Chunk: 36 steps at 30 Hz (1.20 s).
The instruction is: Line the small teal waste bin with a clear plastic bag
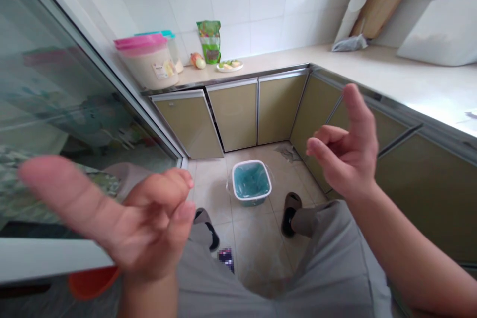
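Head view: left hand [145, 228] and right hand [354, 159] both up in midair, fingers kinda loose and empty, one digit sticking out on each, others curled. Teal bucket [254, 201] with white rim sits on the tiled floor [257, 238], just ahead of the slippers [292, 200].

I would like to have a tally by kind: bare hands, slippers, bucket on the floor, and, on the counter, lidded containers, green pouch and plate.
Left hand and right hand: 2
Slippers: 2
Bucket: 1
Lidded containers: 2
Green pouch: 1
Plate: 1
Total: 9
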Tool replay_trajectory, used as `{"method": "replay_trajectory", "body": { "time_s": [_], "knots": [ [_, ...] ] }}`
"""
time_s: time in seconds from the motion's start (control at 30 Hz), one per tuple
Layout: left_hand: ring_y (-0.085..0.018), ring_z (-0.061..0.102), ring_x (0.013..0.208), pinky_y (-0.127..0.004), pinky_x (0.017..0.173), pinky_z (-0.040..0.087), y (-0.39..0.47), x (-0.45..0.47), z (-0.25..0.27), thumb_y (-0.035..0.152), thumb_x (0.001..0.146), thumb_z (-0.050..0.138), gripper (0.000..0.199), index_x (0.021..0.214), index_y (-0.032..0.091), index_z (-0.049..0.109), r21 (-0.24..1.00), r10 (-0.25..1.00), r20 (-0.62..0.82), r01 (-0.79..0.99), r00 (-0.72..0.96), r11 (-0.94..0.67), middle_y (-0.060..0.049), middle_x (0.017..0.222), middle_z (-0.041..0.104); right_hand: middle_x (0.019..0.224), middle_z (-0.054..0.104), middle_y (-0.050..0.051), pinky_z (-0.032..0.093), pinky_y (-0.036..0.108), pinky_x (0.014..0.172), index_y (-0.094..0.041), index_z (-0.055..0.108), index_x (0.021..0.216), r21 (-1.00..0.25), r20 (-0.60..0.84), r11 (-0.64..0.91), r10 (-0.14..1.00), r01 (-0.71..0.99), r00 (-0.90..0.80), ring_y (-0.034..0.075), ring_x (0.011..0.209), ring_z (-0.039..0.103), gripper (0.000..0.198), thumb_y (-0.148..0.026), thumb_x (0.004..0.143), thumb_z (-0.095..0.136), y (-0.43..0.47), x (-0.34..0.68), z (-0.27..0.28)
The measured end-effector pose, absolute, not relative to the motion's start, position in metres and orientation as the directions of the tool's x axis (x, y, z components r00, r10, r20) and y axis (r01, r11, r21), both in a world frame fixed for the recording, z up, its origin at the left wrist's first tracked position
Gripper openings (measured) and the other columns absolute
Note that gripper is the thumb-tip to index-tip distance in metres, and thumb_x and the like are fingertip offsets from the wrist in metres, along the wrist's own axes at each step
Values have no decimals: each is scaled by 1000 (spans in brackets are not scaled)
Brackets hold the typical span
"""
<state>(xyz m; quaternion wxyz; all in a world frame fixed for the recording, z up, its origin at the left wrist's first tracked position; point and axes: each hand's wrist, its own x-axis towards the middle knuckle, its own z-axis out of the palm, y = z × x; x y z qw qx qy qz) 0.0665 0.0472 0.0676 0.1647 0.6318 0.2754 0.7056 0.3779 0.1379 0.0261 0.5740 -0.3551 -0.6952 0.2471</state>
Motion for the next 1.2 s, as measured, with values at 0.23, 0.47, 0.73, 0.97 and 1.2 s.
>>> {"method": "replay_trajectory", "body": {
  "time_s": [0.23,0.47,0.73,0.97,1.2],
  "knots": [
    [-7,45,53,-18,58,40,195,75,-46,12,78,71,116,168,25,-1,872,893,444,263,-69,-413,12,64,53,65,60,-8,42,21,55,-20,9,170,-814,322,399,915,422,-243,10,53,45,105,-35,87,71,228,354,-84],
    [-7,47,56,-18,60,40,230,62,-70,12,80,72,117,168,26,-4,864,886,464,230,-17,-448,9,72,58,72,65,-5,43,24,59,-19,12,170,-831,329,384,923,403,-201,11,55,45,102,-36,88,69,242,350,-98],
    [-12,58,70,-23,69,49,187,28,-172,31,93,60,46,137,19,61,878,983,184,447,8,-168,-1,86,65,84,72,6,48,27,73,-17,71,129,-665,55,163,984,729,-170,18,76,63,42,-35,97,51,224,355,-213],
    [-20,71,91,-28,85,54,144,0,-296,34,87,66,43,128,20,71,519,776,-563,852,284,65,-6,101,77,134,67,9,48,28,91,-27,73,127,-333,-390,343,798,878,-460,24,112,67,37,-26,95,56,183,338,-303],
    [-22,73,101,-29,89,53,153,23,-316,43,89,65,61,146,22,60,457,697,-644,889,315,20,-8,109,78,133,66,10,51,31,89,-29,68,135,-241,-428,378,786,894,-447,24,106,70,41,-24,100,48,187,325,-315]
  ]
}}
